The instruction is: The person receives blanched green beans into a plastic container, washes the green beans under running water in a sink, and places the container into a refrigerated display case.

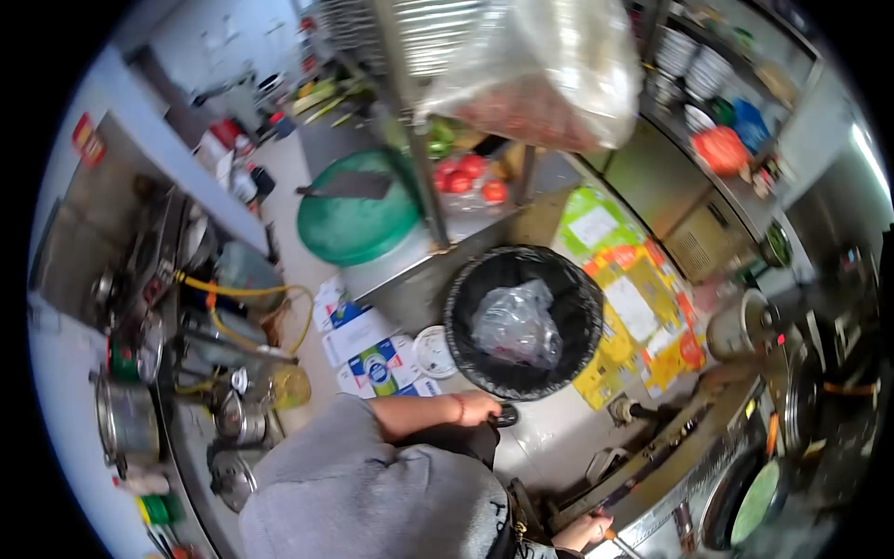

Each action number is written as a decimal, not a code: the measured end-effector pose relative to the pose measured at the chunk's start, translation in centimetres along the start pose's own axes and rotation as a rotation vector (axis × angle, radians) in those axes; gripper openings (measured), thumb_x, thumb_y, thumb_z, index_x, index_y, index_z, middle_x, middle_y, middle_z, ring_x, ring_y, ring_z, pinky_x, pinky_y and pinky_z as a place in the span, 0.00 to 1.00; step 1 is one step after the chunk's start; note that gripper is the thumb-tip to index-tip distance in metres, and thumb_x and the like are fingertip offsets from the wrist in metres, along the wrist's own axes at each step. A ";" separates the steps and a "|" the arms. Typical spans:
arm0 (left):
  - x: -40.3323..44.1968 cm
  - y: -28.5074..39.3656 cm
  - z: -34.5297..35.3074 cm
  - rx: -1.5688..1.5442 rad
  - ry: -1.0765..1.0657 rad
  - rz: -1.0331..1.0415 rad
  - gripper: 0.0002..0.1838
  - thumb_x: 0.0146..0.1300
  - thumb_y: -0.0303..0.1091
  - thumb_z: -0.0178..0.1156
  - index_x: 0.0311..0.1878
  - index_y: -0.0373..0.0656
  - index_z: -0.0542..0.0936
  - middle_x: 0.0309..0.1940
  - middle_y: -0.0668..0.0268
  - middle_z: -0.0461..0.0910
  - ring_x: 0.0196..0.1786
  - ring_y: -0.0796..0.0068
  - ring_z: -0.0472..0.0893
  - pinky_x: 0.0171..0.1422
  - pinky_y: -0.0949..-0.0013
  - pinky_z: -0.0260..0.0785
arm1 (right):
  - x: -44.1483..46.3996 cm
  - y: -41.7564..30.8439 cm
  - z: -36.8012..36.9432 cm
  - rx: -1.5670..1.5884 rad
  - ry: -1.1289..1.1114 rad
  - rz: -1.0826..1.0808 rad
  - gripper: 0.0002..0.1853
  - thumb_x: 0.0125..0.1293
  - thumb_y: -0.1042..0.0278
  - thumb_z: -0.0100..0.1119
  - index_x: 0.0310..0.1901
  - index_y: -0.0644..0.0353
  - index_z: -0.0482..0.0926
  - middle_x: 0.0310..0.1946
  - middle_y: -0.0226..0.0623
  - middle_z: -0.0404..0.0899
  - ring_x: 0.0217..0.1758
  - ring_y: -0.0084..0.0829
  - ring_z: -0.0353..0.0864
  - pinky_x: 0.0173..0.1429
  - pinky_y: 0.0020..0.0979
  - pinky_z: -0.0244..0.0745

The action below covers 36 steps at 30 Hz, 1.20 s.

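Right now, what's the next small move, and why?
Probably bring the left hand toward the steel counter: the right hand is there, at a slim handle, while the left hangs near the black-lined bin.

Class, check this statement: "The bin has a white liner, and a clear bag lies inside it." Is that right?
Not quite. The head view shows that the liner is black, not white. The bin does have a clear bag lying inside it.

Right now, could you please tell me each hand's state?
Left hand: open or closed cannot be told.
Right hand: beside a handle; grip cannot be told.
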<state>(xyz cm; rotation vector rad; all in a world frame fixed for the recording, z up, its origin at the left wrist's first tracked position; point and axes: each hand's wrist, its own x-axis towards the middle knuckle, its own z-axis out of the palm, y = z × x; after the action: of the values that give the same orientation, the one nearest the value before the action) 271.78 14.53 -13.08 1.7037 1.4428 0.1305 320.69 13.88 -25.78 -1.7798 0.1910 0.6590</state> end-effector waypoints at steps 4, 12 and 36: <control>-9.1 -12.0 0.9 -0.090 0.283 -0.244 0.13 0.48 0.27 0.55 0.40 0.46 0.78 0.36 0.53 0.79 0.43 0.52 0.78 0.47 0.58 0.71 | -6.0 -1.6 1.9 -0.398 0.031 -0.293 0.11 0.61 0.64 0.57 0.24 0.60 0.76 0.19 0.36 0.77 0.19 0.28 0.73 0.26 0.30 0.69; -27.4 -26.0 3.0 -0.253 0.463 -0.584 0.16 0.51 0.34 0.57 0.43 0.42 0.80 0.40 0.53 0.80 0.46 0.53 0.78 0.50 0.59 0.71 | -15.0 2.9 5.1 -0.637 0.112 -0.876 0.11 0.62 0.63 0.57 0.29 0.62 0.80 0.23 0.39 0.80 0.22 0.31 0.75 0.28 0.32 0.71; -54.1 -62.3 -34.1 -0.310 1.044 -0.619 0.19 0.55 0.46 0.58 0.22 0.39 0.76 0.26 0.52 0.77 0.33 0.50 0.76 0.37 0.54 0.67 | -104.7 32.6 28.3 -0.575 -2.021 -1.058 0.11 0.68 0.69 0.50 0.39 0.69 0.77 0.26 0.36 0.79 0.29 0.23 0.78 0.37 0.24 0.75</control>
<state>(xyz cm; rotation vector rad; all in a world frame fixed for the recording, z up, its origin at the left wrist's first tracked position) 187.94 -16.11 -9.78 0.8390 2.4640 0.9426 209.81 8.61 -3.07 -0.6423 -2.2173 1.3468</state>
